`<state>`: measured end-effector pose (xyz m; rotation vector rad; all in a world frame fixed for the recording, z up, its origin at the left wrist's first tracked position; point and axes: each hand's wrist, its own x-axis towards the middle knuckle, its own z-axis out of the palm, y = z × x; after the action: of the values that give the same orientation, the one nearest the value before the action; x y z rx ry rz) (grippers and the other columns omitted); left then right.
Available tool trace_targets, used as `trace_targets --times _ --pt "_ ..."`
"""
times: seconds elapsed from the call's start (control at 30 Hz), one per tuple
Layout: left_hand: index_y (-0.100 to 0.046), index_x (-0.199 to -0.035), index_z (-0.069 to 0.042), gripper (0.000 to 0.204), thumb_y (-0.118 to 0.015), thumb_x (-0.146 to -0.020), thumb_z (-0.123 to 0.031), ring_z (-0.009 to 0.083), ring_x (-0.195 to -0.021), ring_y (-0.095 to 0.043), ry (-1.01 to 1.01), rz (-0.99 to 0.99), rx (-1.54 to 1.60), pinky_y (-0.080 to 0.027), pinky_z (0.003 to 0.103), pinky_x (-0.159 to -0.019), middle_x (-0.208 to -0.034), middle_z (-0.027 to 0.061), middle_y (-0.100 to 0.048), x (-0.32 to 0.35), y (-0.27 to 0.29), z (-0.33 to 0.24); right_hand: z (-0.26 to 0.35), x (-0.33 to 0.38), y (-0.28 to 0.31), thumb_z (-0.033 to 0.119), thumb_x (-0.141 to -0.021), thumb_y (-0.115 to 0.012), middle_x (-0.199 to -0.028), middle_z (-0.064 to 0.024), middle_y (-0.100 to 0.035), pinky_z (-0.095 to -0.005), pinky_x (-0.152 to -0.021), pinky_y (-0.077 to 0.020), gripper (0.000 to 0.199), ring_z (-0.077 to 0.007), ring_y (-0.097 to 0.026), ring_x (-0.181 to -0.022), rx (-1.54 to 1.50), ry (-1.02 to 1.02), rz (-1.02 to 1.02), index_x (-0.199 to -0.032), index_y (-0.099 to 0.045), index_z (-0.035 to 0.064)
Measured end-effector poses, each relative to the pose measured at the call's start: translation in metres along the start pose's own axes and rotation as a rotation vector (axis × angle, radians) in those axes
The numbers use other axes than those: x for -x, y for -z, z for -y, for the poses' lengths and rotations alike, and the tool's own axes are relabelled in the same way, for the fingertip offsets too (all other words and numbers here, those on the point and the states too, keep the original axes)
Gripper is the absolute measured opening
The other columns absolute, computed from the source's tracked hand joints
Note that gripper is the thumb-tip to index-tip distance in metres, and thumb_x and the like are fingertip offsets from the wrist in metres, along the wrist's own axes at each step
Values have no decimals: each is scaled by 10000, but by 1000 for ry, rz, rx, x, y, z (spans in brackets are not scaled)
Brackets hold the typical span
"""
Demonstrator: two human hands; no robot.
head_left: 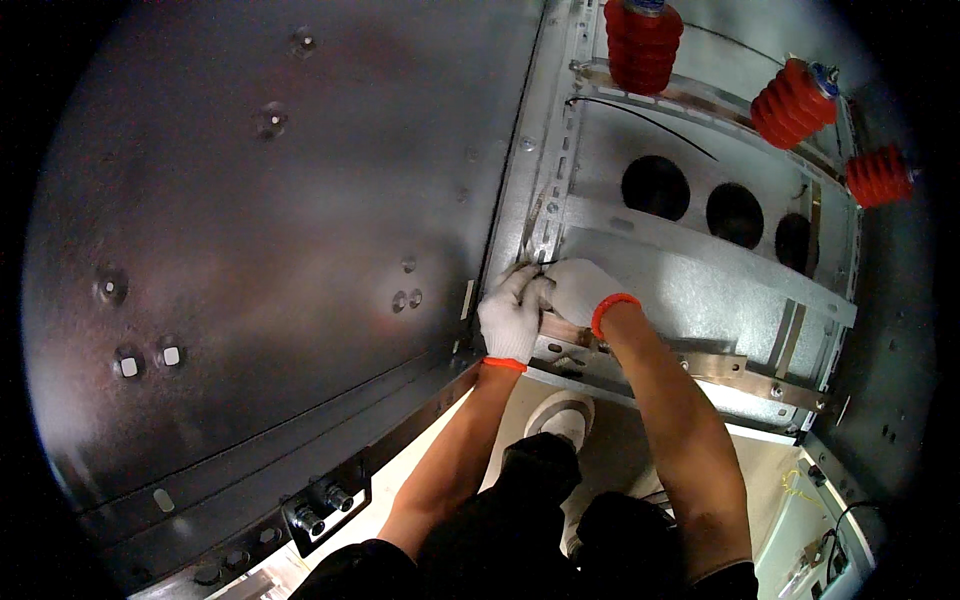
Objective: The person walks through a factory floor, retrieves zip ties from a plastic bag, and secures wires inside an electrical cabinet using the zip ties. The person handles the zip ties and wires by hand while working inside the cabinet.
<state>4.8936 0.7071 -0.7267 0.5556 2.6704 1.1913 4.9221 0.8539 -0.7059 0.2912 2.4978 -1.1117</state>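
My left hand [511,312], in a white knit glove with an orange cuff, is closed with its fingertips against the slotted metal upright [548,215] of a cabinet. My right hand [580,290], in the same kind of glove with a red cuff, reaches in from the right and meets the left at the same spot. Its fingers are bent and pressed together. A thin dark end shows by the fingertips, but what the fingers hold is hidden. Below the right hand runs a copper-coloured bar [565,330].
A large dark metal panel [300,200] stands at the left. Red ribbed insulators [645,50] sit at the upper right, above a metal plate with round holes [655,188]. A thin black strip [645,120] sticks out from the upright. A flat bar [715,366] crosses the cabinet's near side.
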Motion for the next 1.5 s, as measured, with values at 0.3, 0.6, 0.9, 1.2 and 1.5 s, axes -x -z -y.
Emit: trace_targets --times 0.3,0.6,0.9,1.2,1.5 --pt "-731 -989 -73 258 -675 -859 -289 393 -949 -636 79 99 -604 -469 491 -895 -957 207 -697 -3 5 2 -21 6 -39 288 -966 -510 -1022 -232 -676 -483 -824 -507 336 -428 -632 -952 -357 115 -301 -982 -686 2" --pt "-726 -1150 -174 339 -588 -846 -236 399 -1090 -624 457 373 -592 -492 471 -936 -1116 204 -697 -32 -5 6 -4 -20 -26 292 -920 -506 -1003 -235 -698 -497 -853 -529 332 -407 -667 -934 -131 79 -254 -950 -697 22" --pt "-727 -1144 -118 408 -601 -828 -344 409 -1149 -596 398 466 -634 -485 461 -960 -1198 207 -678 -32 -7 28 28 -55 -25 261 -931 -509 -945 -247 -665 -480 -822 -504 321 -425 -635 -935 -369 -49 -280 -939 -689 -4" --pt "-741 -1114 -79 463 -493 -887 -398 418 -1185 -578 523 521 -686 -457 476 -991 -1244 223 -655 -39 -12 23 -4 46 -2 247 -936 -586 -821 -167 -675 -436 -681 -512 254 -304 -680 -784 -460 263 -650 -890 -647 4" --pt "-688 -1187 -61 364 -563 -908 -258 430 -1055 -637 281 123 -419 -497 503 -927 -1054 234 -698 -19 -5 13 -37 64 7 265 -985 -542 -702 -89 -617 -328 -610 -453 342 -161 -560 -606 -918 -214 -402 -849 -636 -35"
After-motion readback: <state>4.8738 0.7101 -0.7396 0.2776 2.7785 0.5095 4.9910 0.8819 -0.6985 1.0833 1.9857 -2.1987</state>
